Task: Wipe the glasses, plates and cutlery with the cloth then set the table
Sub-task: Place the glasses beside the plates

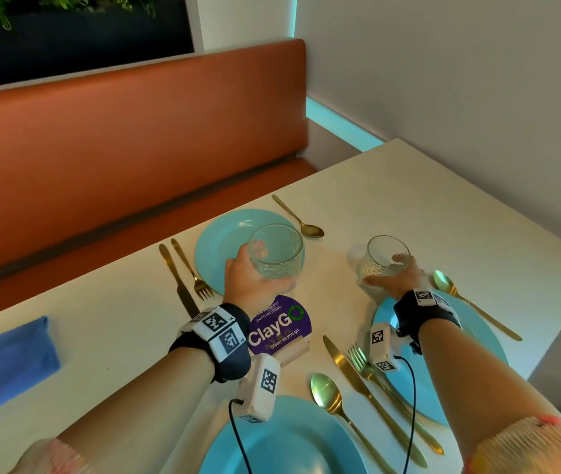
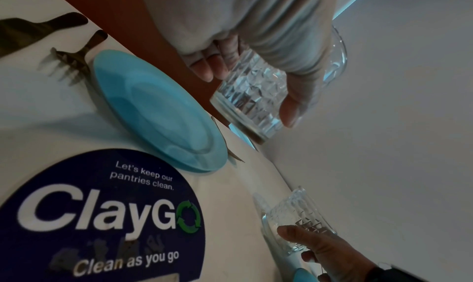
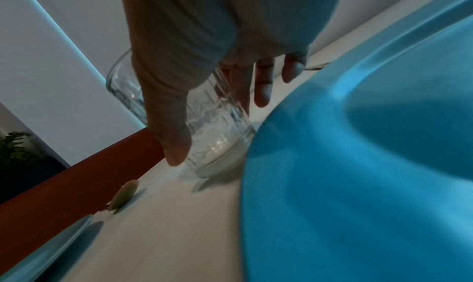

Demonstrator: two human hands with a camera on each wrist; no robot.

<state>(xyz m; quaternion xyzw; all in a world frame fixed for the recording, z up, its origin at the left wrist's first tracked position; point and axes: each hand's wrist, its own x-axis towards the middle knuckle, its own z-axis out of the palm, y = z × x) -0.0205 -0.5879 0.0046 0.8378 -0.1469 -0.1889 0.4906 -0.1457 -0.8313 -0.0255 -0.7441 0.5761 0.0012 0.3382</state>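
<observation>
- Head view shows the left hand [image 1: 248, 278] curled round the lifted glass [image 1: 276, 251], thumb on one side and fingers on the other. Holds it tilted above the near right rim of the far plate [image 1: 224, 244], clear of the table [image 1: 409, 200].
- Shows the right hand [image 1: 399, 280] wrapped round the standing glass [image 1: 387, 256], upright on the table at the far rim of the right plate [image 1: 470, 340]. Cannot tell from the right wrist view whether base and rim touch.
- Looks like the setting stage, with a glass going to each place. Cannot judge whether the wiping is finished.
- Level the lifted glass first, then lower it straight down onto bare table to the right of the far plate, never onto the rim.
- Land the base flat and loosen the fingers only once it stands steady; patterned glass probably grips well, but chips on a hard knock.
- Nudge the standing glass slightly away from the right plate before letting go, to avoid a clink.
- Mind the far spoon [image 1: 301, 220], lying just beyond the far plate near the likely landing spot.
- Mind the ClayGo sign [image 1: 281, 325], standing near the left wrist between the far plate and the near plate [image 1: 292, 439].
- Also around:
  - far knife [image 1: 178, 282] and far fork [image 1: 193, 271] left of the far plate
  - right spoon [image 1: 470, 302] beside the right hand
  - near spoon [image 1: 330, 398], near knife [image 1: 368, 395] and near fork [image 1: 375, 378] between the two near plates
  - blue cloth [image 1: 5, 354] well apart at the left edge
</observation>
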